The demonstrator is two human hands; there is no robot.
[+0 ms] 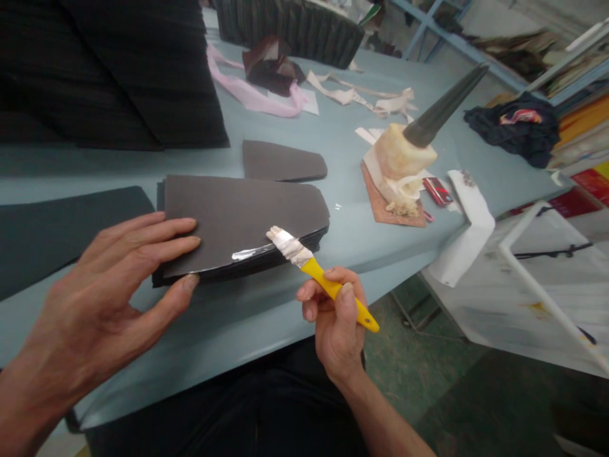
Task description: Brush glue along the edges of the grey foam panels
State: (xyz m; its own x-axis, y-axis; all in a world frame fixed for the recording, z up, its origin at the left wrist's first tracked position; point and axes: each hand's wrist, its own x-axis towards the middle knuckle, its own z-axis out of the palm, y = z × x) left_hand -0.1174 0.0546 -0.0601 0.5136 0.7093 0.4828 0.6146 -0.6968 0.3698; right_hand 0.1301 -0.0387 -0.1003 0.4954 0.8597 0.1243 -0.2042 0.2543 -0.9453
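In front of me lies a stack of dark, tapered sheets (pixel 247 209), brown-grey on top, with a streak of wet white glue or paste (pixel 252 252) along its near edge. My left hand (pixel 118 285) is open, its fingers stretched over the stack's left end and its thumb against the near edge. My right hand (pixel 337 317) is closed around the yellow handle of a brush (pixel 328 282). The brush's wrapped, white-coated head touches the top sheet near that edge, right of the streak. A smaller tapered piece (pixel 283 160) lies just behind the stack.
Tall black stacks (pixel 114 76) stand at the back left. A dark flat piece (pixel 61 222) lies at the left. To the right, a dark cone (pixel 447 105) rests on a yellowish block (pixel 399 151), near a red box (pixel 438 190) and a bent white piece (pixel 469 222). Fabric strips (pixel 352 95) lie behind.
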